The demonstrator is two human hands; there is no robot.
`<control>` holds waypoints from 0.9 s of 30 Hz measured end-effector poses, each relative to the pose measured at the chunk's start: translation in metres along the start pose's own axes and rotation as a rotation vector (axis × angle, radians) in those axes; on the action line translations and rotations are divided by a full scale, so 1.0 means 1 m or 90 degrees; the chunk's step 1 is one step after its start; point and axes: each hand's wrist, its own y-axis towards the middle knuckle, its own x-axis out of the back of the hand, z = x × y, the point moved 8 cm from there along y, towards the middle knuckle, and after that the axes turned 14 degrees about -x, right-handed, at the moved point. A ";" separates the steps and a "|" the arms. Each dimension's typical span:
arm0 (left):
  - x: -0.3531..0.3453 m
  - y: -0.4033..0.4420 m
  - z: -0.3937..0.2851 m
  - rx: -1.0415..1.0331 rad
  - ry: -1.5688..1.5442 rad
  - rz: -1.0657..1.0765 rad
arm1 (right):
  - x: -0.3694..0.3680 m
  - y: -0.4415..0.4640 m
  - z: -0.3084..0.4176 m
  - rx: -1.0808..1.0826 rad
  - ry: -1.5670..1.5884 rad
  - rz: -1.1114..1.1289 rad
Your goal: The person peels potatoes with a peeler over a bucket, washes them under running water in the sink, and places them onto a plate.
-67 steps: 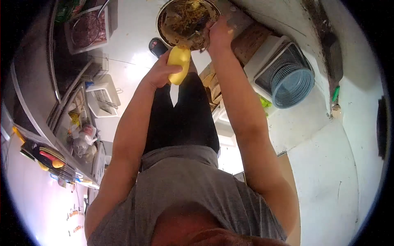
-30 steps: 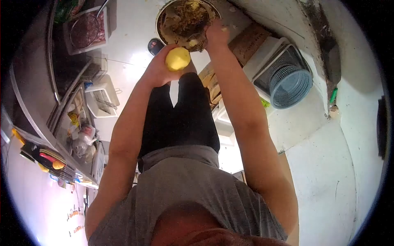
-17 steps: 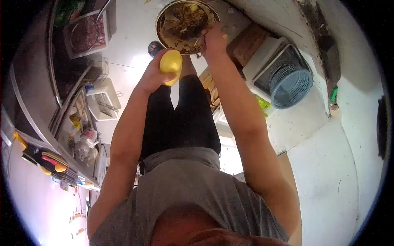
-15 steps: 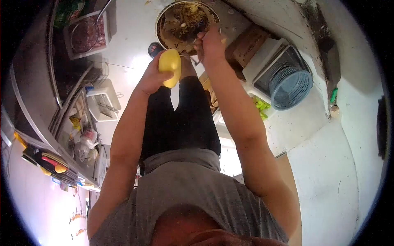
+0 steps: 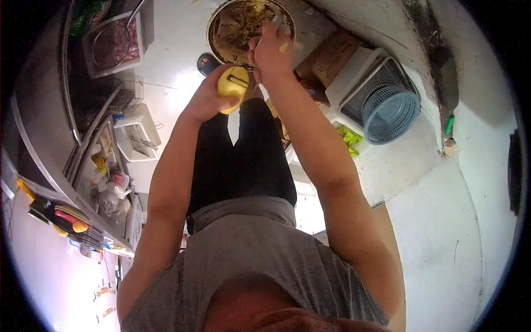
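My left hand (image 5: 206, 98) is closed around a peeled yellow potato (image 5: 231, 94), thumb along its near side. My right hand (image 5: 272, 55) grips a peeler, its handle end (image 5: 276, 22) poking out past the fingers. The peeler's narrow dark head (image 5: 238, 81) lies across the upper face of the potato. Beyond both hands, a round bucket (image 5: 209, 34) on the floor holds peelings and scraps; my right hand overlaps its near right edge.
At the right, a blue-grey plastic basket (image 5: 391, 119) rests on a white crate (image 5: 345, 83), with green leaves (image 5: 349, 139) beside it. To the left are a tub of reddish pieces (image 5: 119, 47), a white container (image 5: 135, 124) and a metal counter (image 5: 47, 160). A sandal (image 5: 207, 65) shows near the bucket.
My right hand has come down and left from over the bucket, bringing the peeler onto the potato. The potato has tilted slightly in my left hand.
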 end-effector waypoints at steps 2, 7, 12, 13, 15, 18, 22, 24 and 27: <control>0.011 0.001 0.002 -0.012 0.193 -0.018 | 0.006 0.051 -0.016 0.101 0.026 0.040; 0.010 -0.001 -0.012 -0.031 0.246 0.019 | 0.015 0.047 -0.023 -0.096 0.152 0.023; 0.006 0.001 0.002 -0.019 0.241 0.018 | 0.007 0.071 -0.041 0.204 -0.117 -0.023; 0.004 0.000 -0.001 -0.022 0.252 0.032 | 0.005 0.077 -0.044 0.259 -0.126 -0.025; 0.001 0.000 -0.009 -0.028 0.273 0.061 | 0.019 0.098 -0.057 0.216 -0.077 -0.031; 0.003 0.001 -0.009 -0.012 0.262 0.078 | 0.036 0.119 -0.062 0.155 -0.005 -0.040; 0.022 -0.002 0.020 -0.024 -0.007 -0.046 | 0.021 0.001 -0.014 -0.151 0.103 -0.040; 0.011 -0.006 0.018 0.004 -0.312 -0.045 | 0.020 0.010 -0.017 -0.162 0.176 0.014; 0.007 -0.008 0.020 0.003 -0.499 -0.006 | 0.020 0.013 -0.016 -0.165 0.254 0.022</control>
